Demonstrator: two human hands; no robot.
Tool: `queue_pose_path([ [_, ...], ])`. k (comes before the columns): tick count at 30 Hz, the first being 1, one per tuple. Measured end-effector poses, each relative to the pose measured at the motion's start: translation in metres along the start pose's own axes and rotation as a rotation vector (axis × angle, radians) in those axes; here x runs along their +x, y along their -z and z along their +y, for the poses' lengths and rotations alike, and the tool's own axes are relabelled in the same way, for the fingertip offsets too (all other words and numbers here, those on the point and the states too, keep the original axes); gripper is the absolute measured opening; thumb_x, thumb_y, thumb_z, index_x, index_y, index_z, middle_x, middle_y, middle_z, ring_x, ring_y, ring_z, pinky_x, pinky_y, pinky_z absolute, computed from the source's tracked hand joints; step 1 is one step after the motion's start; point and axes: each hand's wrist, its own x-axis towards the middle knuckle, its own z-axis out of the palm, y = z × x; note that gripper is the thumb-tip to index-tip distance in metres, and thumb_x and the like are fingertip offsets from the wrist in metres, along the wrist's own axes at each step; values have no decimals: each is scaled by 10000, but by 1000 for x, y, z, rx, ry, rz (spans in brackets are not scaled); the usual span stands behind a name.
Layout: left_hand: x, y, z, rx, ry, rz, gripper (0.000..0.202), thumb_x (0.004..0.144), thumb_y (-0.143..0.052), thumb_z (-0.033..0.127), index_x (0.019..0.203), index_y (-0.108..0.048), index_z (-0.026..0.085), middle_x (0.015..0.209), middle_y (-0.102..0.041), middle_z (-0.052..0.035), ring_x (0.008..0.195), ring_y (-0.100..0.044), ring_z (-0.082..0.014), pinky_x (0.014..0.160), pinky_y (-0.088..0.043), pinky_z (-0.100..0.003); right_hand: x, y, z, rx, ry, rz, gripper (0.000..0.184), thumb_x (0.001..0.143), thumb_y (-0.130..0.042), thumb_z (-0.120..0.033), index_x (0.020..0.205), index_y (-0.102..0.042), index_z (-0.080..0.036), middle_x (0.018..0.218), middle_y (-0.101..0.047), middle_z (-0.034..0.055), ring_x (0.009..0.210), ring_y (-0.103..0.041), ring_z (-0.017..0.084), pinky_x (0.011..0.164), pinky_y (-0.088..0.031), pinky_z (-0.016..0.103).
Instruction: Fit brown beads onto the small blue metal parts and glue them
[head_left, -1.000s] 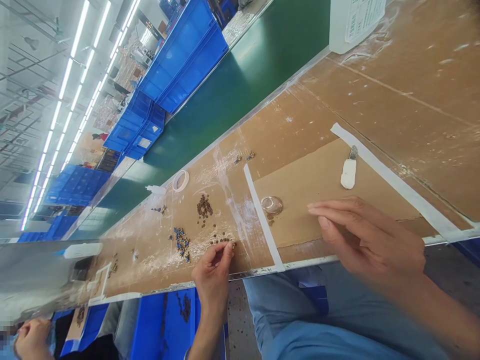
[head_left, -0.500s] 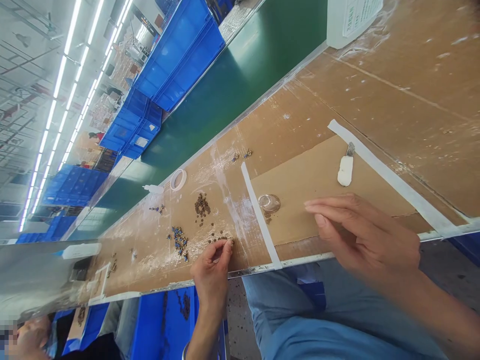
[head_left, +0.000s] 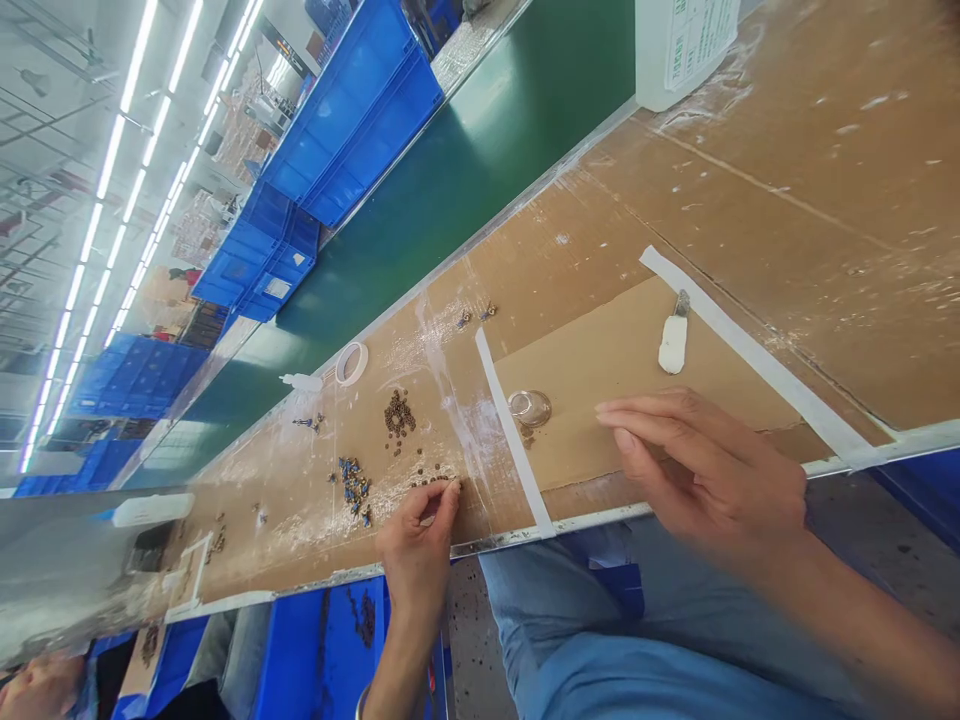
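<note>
My left hand [head_left: 416,530] rests near the table's front edge, thumb and forefinger pinched at the end of a short row of small brown bead-like pieces [head_left: 421,482]. A tiny dark piece shows at those fingertips. To the right, my right hand [head_left: 694,465] hovers over a cardboard sheet [head_left: 600,350], its fingers stretched together and the thumb tip against them; whatever they hold is too small or hidden. Between the hands is a small clear round dish [head_left: 529,407]. A pile of brown pieces [head_left: 400,415] and a cluster of blue-and-metal pieces [head_left: 352,485] lie left.
A white-handled blade [head_left: 673,345] lies on the cardboard near white tape strips [head_left: 757,350]. Behind are a tape roll [head_left: 351,364], a small white bottle [head_left: 301,382] and a white jug [head_left: 686,60]. A green conveyor belt [head_left: 480,180] and blue crates [head_left: 352,120] stand beyond. Another person's hand [head_left: 45,685] shows lower left.
The whole view has shifted slightly, with things on the table appearing a little further left. Both hands keep nearly the same pose and place over the table.
</note>
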Motion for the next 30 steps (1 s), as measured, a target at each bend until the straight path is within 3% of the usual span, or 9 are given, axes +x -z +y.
queue_pose_path([
  [7, -18, 12, 13, -334, 101, 47, 197, 718, -789, 387, 778, -765, 201, 668, -750, -7, 671, -705, -158, 702, -583, -233, 0, 8, -5, 55, 54, -25, 318, 860, -571, -10, 1128, -613, -176, 1026, -691, 54, 968, -643, 131, 862, -524, 273],
  [10, -35, 14, 25, -450, 137, 4, 185, 713, -809, 365, 787, -769, 200, 644, -748, -8, 629, -703, -151, 653, -588, -213, -2, 5, -20, 144, 104, -125, 256, 893, -582, -74, 1125, -612, -175, 1009, -692, 44, 959, -639, 122, 891, -519, 267],
  [12, -47, 15, 34, -493, 127, -40, 166, 712, -816, 349, 780, -775, 203, 634, -746, -8, 610, -702, -152, 629, -591, -207, -6, -2, -33, 261, 37, -231, 180, 923, -571, -123, 1086, -620, -181, 961, -683, 26, 895, -630, 100, 859, -521, 245],
  [15, -62, 14, 46, -509, 56, -32, 131, 709, -825, 331, 762, -785, 218, 667, -752, -6, 611, -698, -148, 615, -587, -196, -13, -12, -47, 400, -29, -329, 131, 940, -554, -146, 1043, -629, -179, 900, -662, 16, 825, -602, 93, 751, -513, 224],
  [19, -71, 13, 52, -467, -122, 45, 71, 729, -817, 269, 795, -792, 262, 761, -772, 13, 672, -707, -140, 654, -589, -187, -21, -18, -53, 486, -15, -387, 136, 931, -557, -123, 1044, -618, -169, 896, -650, 25, 824, -581, 105, 742, -503, 240],
  [24, -70, 17, 48, -375, -332, -20, 178, 767, -760, 115, 862, -768, 265, 791, -770, 36, 705, -715, -125, 685, -588, -172, -20, -14, -52, 492, 13, -427, 142, 927, -568, -124, 1057, -604, -169, 906, -647, 25, 828, -568, 104, 734, -498, 237],
  [30, -68, 20, 48, -345, -382, -58, 191, 771, -743, 87, 874, -767, 246, 790, -772, 14, 688, -718, -136, 662, -592, -184, -17, -11, -55, 473, 34, -443, 133, 928, -570, -132, 1049, -613, -166, 890, -648, 23, 817, -577, 98, 730, -499, 229],
])
